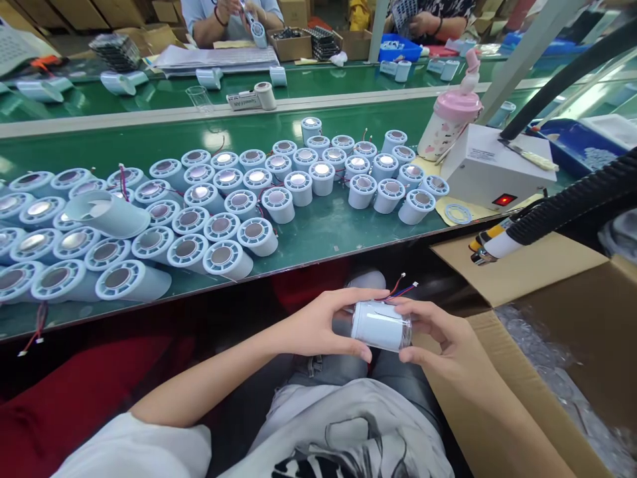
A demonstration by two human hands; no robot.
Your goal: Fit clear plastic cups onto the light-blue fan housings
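Observation:
Above my lap, both hands grip a light-blue cylindrical housing [379,325] with a clear plastic sleeve around it, lying on its side. My left hand [328,325] has its thumb and fingers round the left end. Round the right end, at the clear rim, are the fingers of my right hand [442,332]. Thin red and blue wires with small white connectors [415,285] stick out from its upper side. On the green bench just beyond stand many similar blue housings [229,259] with round metallic centres. A hollow blue tube [112,214] lies across some of them at the left.
A white box with a lit red switch [497,166] and a pink-lided cup [450,119] stand at the right. Black hoses [572,196] reach in there. An open carton [547,279] holds clear plastic pieces beside my right arm. Two co-workers sit across the conveyor [149,109].

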